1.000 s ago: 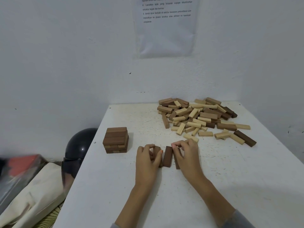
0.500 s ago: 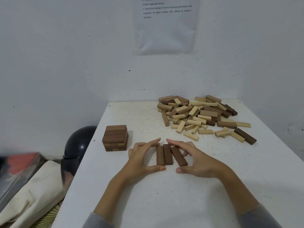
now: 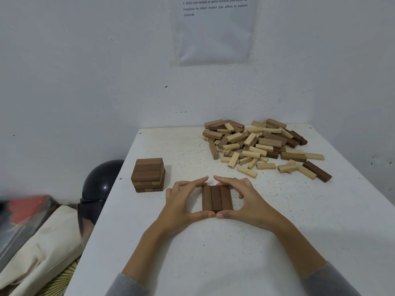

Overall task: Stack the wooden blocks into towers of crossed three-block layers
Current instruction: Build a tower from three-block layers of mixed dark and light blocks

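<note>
Three dark brown blocks (image 3: pixel 217 198) lie flat side by side on the white table (image 3: pixel 235 253), pointing away from me. My left hand (image 3: pixel 181 201) cups their left side, thumb at the near ends and forefinger at the far ends. My right hand (image 3: pixel 248 199) mirrors it on the right side. Both hands press the row together. A short tower of crossed layers (image 3: pixel 148 175) stands at the table's left edge. A loose pile of light and dark blocks (image 3: pixel 260 144) lies at the back right.
The table sits in a white wall corner, with a paper sheet (image 3: pixel 213 30) taped above. Left of the table, lower down, are a black helmet (image 3: pixel 100 186), a cream cloth bag (image 3: pixel 40 248) and a dark and red bundle (image 3: pixel 23 212).
The three dark blocks, loose and skewed before, now sit tight and parallel. Both hands have closed in around them, thumbs meeting at the near ends.
</note>
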A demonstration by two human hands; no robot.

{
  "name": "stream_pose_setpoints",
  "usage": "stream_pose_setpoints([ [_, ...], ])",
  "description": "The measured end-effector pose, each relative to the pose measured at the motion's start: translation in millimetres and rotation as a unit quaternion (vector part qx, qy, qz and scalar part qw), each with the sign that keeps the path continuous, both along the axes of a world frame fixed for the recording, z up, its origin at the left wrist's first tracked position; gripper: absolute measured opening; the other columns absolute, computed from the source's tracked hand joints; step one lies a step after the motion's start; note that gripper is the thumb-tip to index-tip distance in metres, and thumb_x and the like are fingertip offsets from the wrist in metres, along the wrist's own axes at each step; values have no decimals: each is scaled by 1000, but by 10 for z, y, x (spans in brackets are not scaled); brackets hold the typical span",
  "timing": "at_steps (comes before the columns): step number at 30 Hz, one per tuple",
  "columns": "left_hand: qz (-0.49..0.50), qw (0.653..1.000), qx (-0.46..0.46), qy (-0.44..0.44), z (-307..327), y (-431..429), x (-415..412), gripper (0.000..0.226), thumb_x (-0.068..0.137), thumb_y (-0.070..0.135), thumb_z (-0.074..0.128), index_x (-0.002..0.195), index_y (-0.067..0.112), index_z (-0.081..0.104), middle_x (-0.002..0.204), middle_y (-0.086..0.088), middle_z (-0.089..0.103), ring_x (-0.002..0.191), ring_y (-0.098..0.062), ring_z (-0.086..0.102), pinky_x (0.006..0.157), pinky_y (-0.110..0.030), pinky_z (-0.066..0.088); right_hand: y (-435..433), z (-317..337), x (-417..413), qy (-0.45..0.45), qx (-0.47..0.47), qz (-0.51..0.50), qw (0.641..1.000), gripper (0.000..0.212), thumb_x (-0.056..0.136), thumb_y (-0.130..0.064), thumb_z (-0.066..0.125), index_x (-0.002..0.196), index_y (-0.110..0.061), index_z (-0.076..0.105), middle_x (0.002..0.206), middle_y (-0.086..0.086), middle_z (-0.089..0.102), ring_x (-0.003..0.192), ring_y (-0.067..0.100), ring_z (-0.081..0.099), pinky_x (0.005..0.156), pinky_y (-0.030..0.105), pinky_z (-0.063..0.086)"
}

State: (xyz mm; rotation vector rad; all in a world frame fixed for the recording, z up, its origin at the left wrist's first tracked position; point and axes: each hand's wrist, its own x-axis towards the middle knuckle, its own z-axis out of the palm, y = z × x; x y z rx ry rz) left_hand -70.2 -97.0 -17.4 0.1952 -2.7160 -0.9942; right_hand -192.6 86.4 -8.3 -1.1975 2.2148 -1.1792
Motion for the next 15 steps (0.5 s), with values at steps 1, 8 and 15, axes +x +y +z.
stream_pose_setpoints([
  [1, 3, 1000, 0, 1, 5, 3, -1, 84, 68, 64, 71, 141, 51, 32, 133, 33, 46, 124, 3, 29, 94, -5, 10, 1, -1, 2, 0, 0, 1, 1000, 88, 67, -43, 84, 138, -55, 33, 126, -30, 49, 116, -6, 33, 82, 14, 31],
  [8, 15, 1000, 7, -2, -9, 2, 7, 86, 68, 60, 75, 141, 48, 32, 133, 33, 47, 126, 3, 28, 95, -3, 8, 69, 20, -28, -3, 11, 13, 1000, 92, 72, -29, 84, 141, -54, 27, 132, -26, 46, 121, -6, 36, 84, 5, 33],
  [15, 11, 999, 30, -13, 8, 0, 27, 95, 70, 53, 76, 148, 39, 25, 136, 33, 44, 125, 12, 24, 96, -4, 8, 56, -25, -40, 3, -1, -1, 1000, 91, 72, -31, 84, 142, -50, 29, 128, -26, 51, 118, -3, 39, 80, 3, 31],
])
